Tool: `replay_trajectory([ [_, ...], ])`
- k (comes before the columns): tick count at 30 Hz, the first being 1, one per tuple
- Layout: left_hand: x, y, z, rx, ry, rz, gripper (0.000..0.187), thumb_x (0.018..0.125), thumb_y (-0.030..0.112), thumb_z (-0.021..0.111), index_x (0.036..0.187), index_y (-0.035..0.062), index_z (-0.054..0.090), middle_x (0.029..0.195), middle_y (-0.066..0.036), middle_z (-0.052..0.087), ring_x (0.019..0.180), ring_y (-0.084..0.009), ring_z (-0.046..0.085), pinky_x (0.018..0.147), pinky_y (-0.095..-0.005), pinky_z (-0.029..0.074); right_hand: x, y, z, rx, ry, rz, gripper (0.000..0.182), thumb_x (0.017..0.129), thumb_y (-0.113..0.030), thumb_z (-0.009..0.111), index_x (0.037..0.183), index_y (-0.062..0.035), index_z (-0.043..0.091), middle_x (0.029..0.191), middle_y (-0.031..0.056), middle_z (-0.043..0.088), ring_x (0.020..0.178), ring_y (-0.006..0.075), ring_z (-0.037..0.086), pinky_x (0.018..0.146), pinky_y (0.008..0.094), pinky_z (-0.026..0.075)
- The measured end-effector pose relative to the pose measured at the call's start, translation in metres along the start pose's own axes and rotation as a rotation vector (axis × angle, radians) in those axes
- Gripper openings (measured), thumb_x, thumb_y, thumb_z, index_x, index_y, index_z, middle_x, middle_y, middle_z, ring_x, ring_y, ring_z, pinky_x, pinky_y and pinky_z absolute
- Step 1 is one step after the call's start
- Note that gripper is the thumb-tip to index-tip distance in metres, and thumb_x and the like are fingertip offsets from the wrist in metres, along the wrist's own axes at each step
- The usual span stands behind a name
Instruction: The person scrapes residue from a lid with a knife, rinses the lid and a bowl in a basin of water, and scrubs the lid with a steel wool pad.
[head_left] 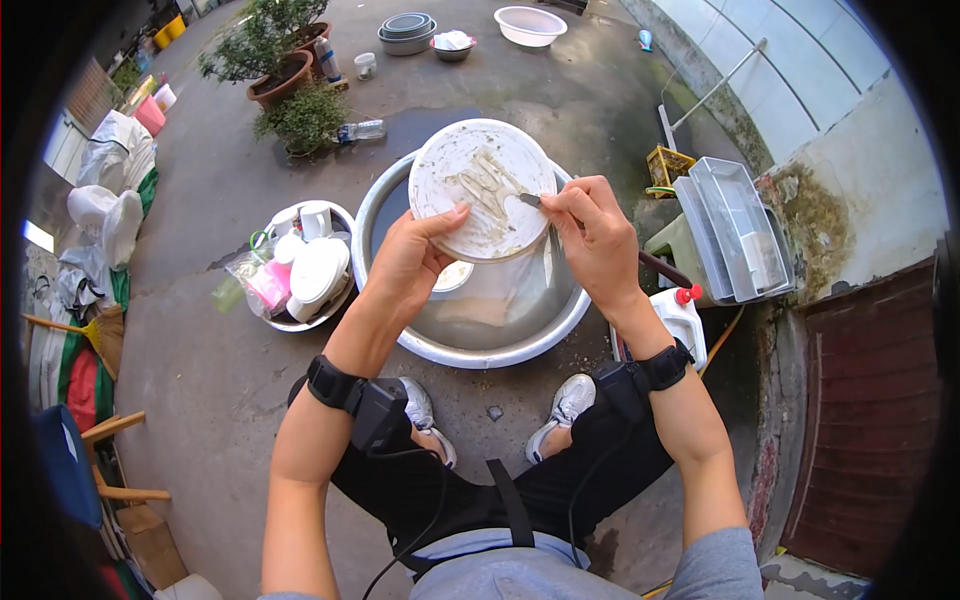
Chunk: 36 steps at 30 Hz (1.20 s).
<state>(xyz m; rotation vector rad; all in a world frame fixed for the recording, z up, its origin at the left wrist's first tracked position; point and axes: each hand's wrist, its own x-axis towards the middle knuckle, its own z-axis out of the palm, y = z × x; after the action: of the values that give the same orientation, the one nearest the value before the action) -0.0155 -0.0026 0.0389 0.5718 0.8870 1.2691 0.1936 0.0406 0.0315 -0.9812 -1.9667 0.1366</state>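
A round white disc [450,170], streaked with brownish residue, is held up over a large metal basin [490,354]. My left hand [410,255] grips its lower left edge, thumb on the face. At the disc's right side, my right hand [597,235] pinches a small dark tool [530,200] whose tip points at the dirty surface. Water fills the basin, and part of a smaller white round item [453,277] shows in it below the disc.
Left of the basin stands a bowl [318,324] of white containers and pink plastic. A white jug [680,318] with a red cap and stacked clear bins [735,225] are at the right. Potted plants [275,85] and tubs [530,27] stand farther off.
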Motion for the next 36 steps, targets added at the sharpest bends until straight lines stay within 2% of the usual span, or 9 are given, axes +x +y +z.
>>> replay_trajectory([
  [5,0.002,-0.002,-0.002,-0.016,0.012,0.017,0.040,0.087,0.007,0.064,0.124,-0.0002,0.051,0.115,-0.011,0.064,0.104,-0.0177,0.064,0.094,-0.0311,0.052,-0.005,-0.007,0.001,0.091,-0.101,-0.105,0.007,0.081,-0.010,0.070,0.085,-0.0102,0.065,0.088,0.0025,0.060,0.065,0.0218,0.064,0.055,0.0327,0.050],
  [9,0.006,-0.005,-0.002,-0.061,0.021,0.065,0.040,0.087,0.008,0.064,0.124,-0.0004,0.051,0.115,-0.011,0.064,0.105,-0.0183,0.064,0.095,-0.0315,0.052,-0.002,-0.001,0.000,0.011,-0.012,0.000,0.008,0.080,-0.008,0.070,0.086,-0.0103,0.065,0.087,0.0028,0.061,0.066,0.0213,0.064,0.055,0.0323,0.050],
  [20,0.009,-0.004,-0.002,-0.071,0.041,0.118,0.041,0.090,0.013,0.063,0.126,-0.0014,0.050,0.118,-0.013,0.063,0.106,-0.0193,0.063,0.095,-0.0326,0.051,-0.002,-0.003,0.003,0.092,-0.067,-0.006,0.007,0.082,-0.009,0.069,0.086,-0.0092,0.064,0.088,0.0031,0.060,0.066,0.0227,0.063,0.056,0.0335,0.050],
  [25,0.011,-0.001,-0.002,-0.062,0.065,0.054,0.045,0.099,0.031,0.048,0.131,-0.0009,0.044,0.124,-0.014,0.060,0.109,-0.0198,0.062,0.095,-0.0324,0.052,-0.004,-0.005,0.006,0.147,-0.152,-0.015,0.007,0.083,-0.009,0.068,0.088,-0.0079,0.064,0.088,0.0048,0.060,0.069,0.0241,0.063,0.058,0.0343,0.050],
  [29,0.013,0.009,-0.021,0.022,0.039,-0.016,0.044,0.099,0.029,0.044,0.133,0.0010,0.042,0.125,-0.013,0.059,0.112,-0.0200,0.061,0.097,-0.0323,0.050,-0.001,-0.003,0.013,0.188,-0.126,-0.004,0.006,0.084,-0.009,0.067,0.089,-0.0069,0.064,0.089,0.0074,0.060,0.074,0.0257,0.063,0.062,0.0348,0.050],
  [31,0.002,0.015,-0.023,0.053,0.122,-0.013,0.041,0.097,0.029,0.047,0.129,0.0034,0.046,0.118,-0.008,0.062,0.107,-0.0150,0.062,0.093,-0.0290,0.050,0.000,-0.006,0.014,0.203,-0.132,-0.003,0.006,0.084,-0.009,0.066,0.089,-0.0065,0.064,0.089,0.0080,0.060,0.076,0.0261,0.063,0.063,0.0349,0.050],
  [33,-0.003,0.024,-0.041,0.229,0.094,-0.084,0.034,0.094,0.030,0.053,0.120,0.0071,0.053,0.107,-0.002,0.064,0.097,-0.0090,0.061,0.087,-0.0262,0.049,0.002,-0.008,0.016,0.196,-0.140,-0.002,0.006,0.084,-0.008,0.066,0.090,-0.0053,0.064,0.089,0.0084,0.060,0.076,0.0266,0.063,0.063,0.0345,0.050],
  [34,-0.007,0.030,-0.049,0.164,0.003,-0.100,0.026,0.091,0.025,0.060,0.110,0.0086,0.056,0.096,0.002,0.063,0.085,-0.0052,0.059,0.075,-0.0225,0.051,0.003,-0.008,0.018,0.202,-0.138,-0.001,0.006,0.084,-0.008,0.066,0.090,-0.0053,0.064,0.089,0.0084,0.060,0.076,0.0266,0.063,0.063,0.0345,0.050],
  [36,-0.014,0.036,-0.056,0.155,-0.009,-0.089,0.023,0.088,0.020,0.062,0.108,0.0079,0.057,0.096,0.002,0.063,0.084,-0.0052,0.060,0.072,-0.0213,0.051,0.004,-0.007,0.020,0.293,-0.139,0.057,0.007,0.086,-0.007,0.065,0.093,-0.0039,0.063,0.086,0.0089,0.060,0.074,0.0249,0.063,0.062,0.0332,0.050],
])
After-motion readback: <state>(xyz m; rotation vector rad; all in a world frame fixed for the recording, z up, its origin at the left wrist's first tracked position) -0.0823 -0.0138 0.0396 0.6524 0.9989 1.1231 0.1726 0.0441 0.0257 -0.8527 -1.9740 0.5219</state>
